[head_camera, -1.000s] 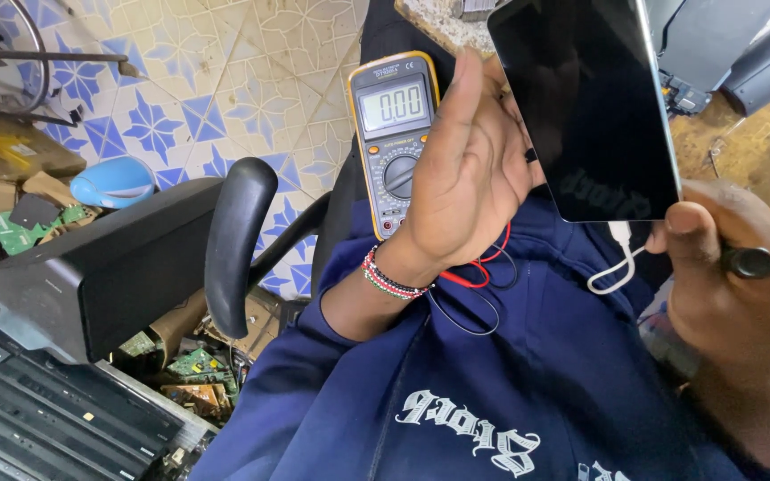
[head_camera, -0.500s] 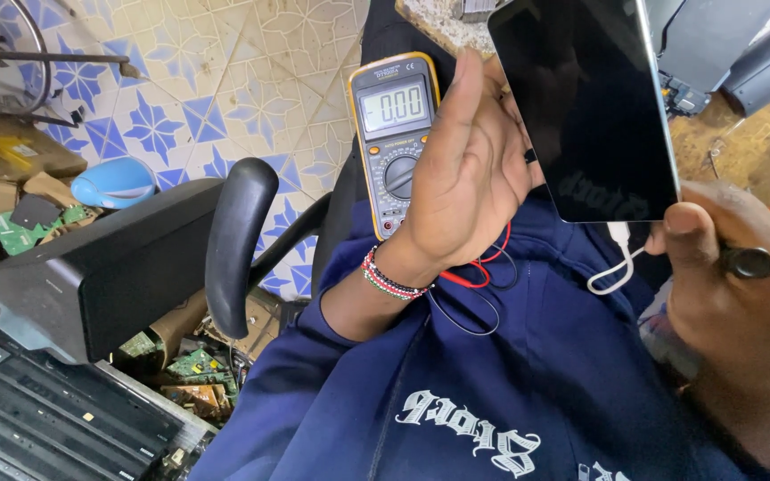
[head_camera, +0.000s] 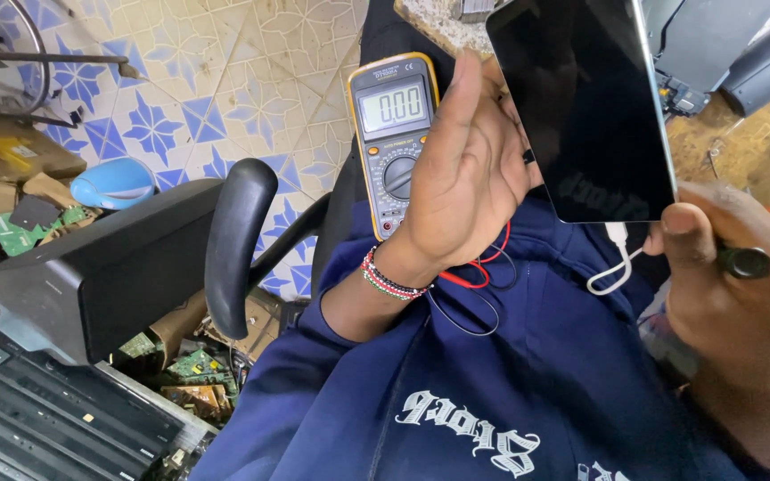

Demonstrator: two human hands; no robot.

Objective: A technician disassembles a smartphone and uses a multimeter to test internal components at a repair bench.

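A floor of pale tiles (head_camera: 225,80) patterned with blue stars fills the upper left, and a navy hooded top (head_camera: 510,392) with white lettering fills the lower middle. At the left edge a big black box-shaped unit (head_camera: 91,276) lies over stacked dark equipment panels (head_camera: 37,419), with the black armrest (head_camera: 233,240) of a chair curving up just beside it. Green circuit boards (head_camera: 184,374) and cardboard scraps litter the floor below, and a blue rounded casing (head_camera: 113,183) lies further back. A dark tablet (head_camera: 590,107) stands upright in the middle, screen black, blocking the cluttered bench behind. The left hand (head_camera: 465,169) wraps its left edge, holding it; the right hand (head_camera: 733,276) pinches its lower right corner with the thumb while also gripping a black-handled tool (head_camera: 746,261). A yellow multimeter (head_camera: 394,134) sits just behind the left hand, its red lead (head_camera: 474,272) trailing under the wrist. A white cable (head_camera: 617,263) hangs from the tablet's bottom edge.
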